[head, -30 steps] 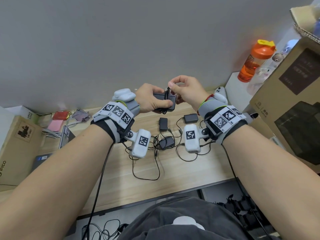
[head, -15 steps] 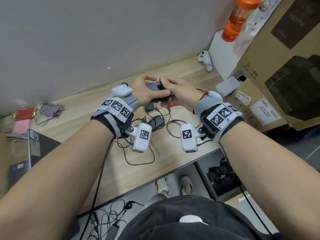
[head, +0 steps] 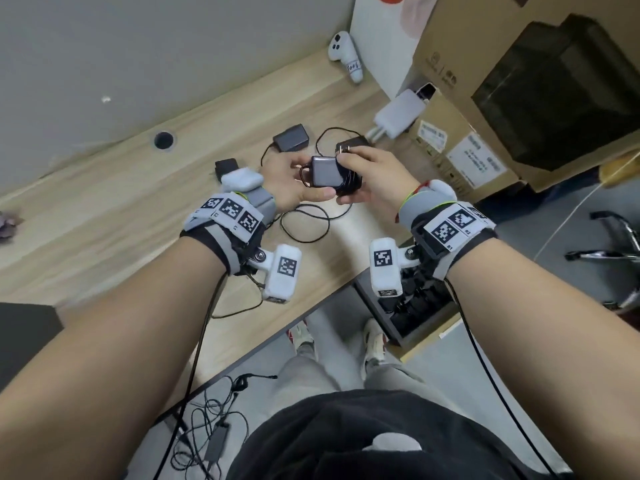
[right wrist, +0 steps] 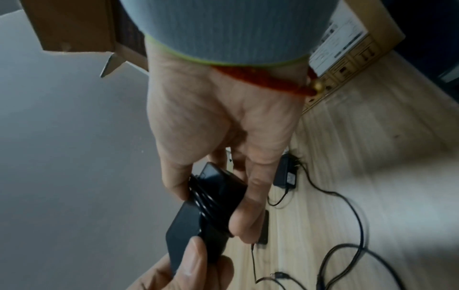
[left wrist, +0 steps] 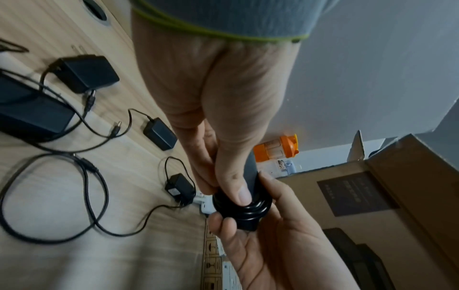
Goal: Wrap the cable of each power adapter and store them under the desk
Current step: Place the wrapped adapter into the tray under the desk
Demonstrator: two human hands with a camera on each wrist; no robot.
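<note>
A black power adapter (head: 323, 169) with its cable wound round one end is held above the wooden desk (head: 121, 216). My left hand (head: 304, 180) grips its bare end, thumb on the coils (left wrist: 242, 210). My right hand (head: 360, 174) grips the wound end (right wrist: 211, 198) between thumb and fingers. Three more black adapters lie on the desk, cables loose: one (head: 291, 137) at the back, one (head: 227, 167) behind my left wrist, one (head: 351, 145) partly hidden by my right fingers. A loose cable loop (head: 304, 225) lies under my hands.
A white controller (head: 344, 57), a white charger (head: 398, 112) and cardboard boxes (head: 519, 81) crowd the desk's right end. A cable hole (head: 163, 140) is at the back. Below the desk edge stand an open box of black items (head: 415, 310), floor cables (head: 207, 427) and a chair base (head: 616, 244).
The view has tilted down and right, showing the floor under the desk. My right hand went from pinching the cable end at the adapter's top to gripping its wound end.
</note>
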